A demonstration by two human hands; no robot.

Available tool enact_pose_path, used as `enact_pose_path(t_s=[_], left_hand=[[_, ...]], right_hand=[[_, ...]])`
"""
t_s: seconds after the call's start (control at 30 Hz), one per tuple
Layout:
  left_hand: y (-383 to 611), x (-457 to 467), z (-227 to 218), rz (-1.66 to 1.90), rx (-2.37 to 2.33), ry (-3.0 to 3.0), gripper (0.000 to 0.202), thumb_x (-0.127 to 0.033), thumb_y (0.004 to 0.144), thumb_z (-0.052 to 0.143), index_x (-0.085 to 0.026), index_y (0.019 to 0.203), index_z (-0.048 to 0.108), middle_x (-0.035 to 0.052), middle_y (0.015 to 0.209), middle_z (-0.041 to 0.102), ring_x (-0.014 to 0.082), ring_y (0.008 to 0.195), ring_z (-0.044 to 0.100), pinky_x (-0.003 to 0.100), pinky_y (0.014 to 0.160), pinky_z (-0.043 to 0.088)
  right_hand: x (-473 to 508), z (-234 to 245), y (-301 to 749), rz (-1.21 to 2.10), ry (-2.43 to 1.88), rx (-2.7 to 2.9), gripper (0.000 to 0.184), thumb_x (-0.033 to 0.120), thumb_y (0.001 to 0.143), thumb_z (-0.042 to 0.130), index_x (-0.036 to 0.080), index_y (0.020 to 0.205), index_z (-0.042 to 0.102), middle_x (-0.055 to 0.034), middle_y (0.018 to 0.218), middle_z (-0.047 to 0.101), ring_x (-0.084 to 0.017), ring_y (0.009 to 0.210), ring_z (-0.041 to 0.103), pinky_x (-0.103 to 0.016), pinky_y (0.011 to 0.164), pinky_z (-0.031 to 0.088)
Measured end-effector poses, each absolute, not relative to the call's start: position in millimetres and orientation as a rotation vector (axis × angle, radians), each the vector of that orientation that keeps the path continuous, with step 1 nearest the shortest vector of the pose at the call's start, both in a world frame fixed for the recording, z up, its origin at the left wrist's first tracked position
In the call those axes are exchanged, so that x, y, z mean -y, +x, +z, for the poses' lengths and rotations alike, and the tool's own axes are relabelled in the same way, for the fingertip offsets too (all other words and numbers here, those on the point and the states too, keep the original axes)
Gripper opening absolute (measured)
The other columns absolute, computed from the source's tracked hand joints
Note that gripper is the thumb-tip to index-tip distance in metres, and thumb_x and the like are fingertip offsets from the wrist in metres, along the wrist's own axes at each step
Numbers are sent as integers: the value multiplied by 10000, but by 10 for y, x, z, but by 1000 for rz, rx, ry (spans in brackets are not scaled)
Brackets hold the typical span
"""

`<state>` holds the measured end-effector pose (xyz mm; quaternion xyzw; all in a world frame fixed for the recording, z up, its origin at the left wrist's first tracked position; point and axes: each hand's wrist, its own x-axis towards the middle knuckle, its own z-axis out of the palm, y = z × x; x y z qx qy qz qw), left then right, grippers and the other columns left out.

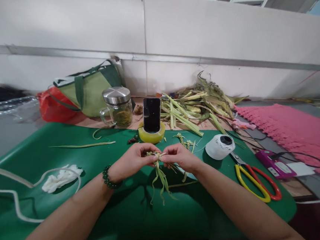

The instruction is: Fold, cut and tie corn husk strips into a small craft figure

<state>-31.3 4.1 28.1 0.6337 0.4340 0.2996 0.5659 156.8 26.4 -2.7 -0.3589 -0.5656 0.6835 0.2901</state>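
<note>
My left hand and my right hand meet above the green mat, both pinched on a small bundle of green leaf strips. The strips' loose ends hang down below my fingers. A dark bead bracelet sits on my left wrist. A second small woven leaf piece lies on the mat just behind my right hand.
Behind my hands a phone stands in a yellow tape roll. A lidded glass jar, a green bag, a leaf pile, a white thread spool, scissors, a pink cloth, a white tissue.
</note>
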Motion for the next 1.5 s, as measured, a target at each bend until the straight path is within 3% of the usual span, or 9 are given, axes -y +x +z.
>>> enact_pose_path(t_s=[0.37,0.73,0.9,1.1,1.23,1.37,1.43,1.5], left_hand=[[-329,-53,307,722,-1037,1464,275,-335,686,694,-124,860,664,41,768,666,150,699,616,273,658,530],[-316,-41,320,686,-1031,1480,246,-308,688,689,-130,855,663,39,783,664,152,708,614,271,658,524],[-331,-54,318,712,-1042,1424,414,-302,674,708,-141,1045,621,21,788,644,143,704,601,282,668,524],[-368,-71,347,783,-1043,1410,538,-260,662,721,-133,1155,546,28,806,651,120,682,591,245,647,494],[-371,-72,345,771,-1053,1418,548,-251,659,723,-130,1159,533,35,801,661,133,696,610,267,671,506],[-371,-75,337,763,-1045,1408,570,-250,660,723,-137,1180,517,32,784,666,145,716,632,282,690,519],[-368,-73,339,769,-1048,1400,583,-243,652,725,-131,1184,515,27,765,667,147,712,635,284,690,518],[-355,-68,337,776,-1055,1407,594,-236,646,725,-122,1189,514,26,754,668,148,705,633,279,678,512]], right_hand=[[-302,-21,1621,2047,-913,1405,429,479,574,780,102,758,688,-28,624,675,-84,496,579,-207,495,403],[-321,-46,1634,1977,-922,1510,321,414,592,782,119,678,692,-13,583,653,-66,500,517,-193,466,317],[-343,-53,1649,1935,-927,1493,345,428,576,784,117,680,676,-3,590,630,-56,490,468,-197,462,306],[-447,-64,1731,1703,-1095,1445,344,447,587,762,135,664,639,50,501,509,-49,462,409,-193,444,296],[-572,-156,1815,1461,-1321,1609,298,421,616,729,138,623,634,26,501,537,-81,480,458,-218,474,356],[-664,-244,1891,1149,-1566,1906,217,325,692,652,143,574,643,5,464,531,-103,451,457,-236,466,336],[-647,-217,1905,906,-1643,2025,91,233,670,652,149,673,687,-16,553,589,-119,499,485,-243,495,336],[-576,-135,1887,633,-1621,2028,198,177,649,653,170,840,704,-42,739,640,-135,596,517,-248,557,354]])
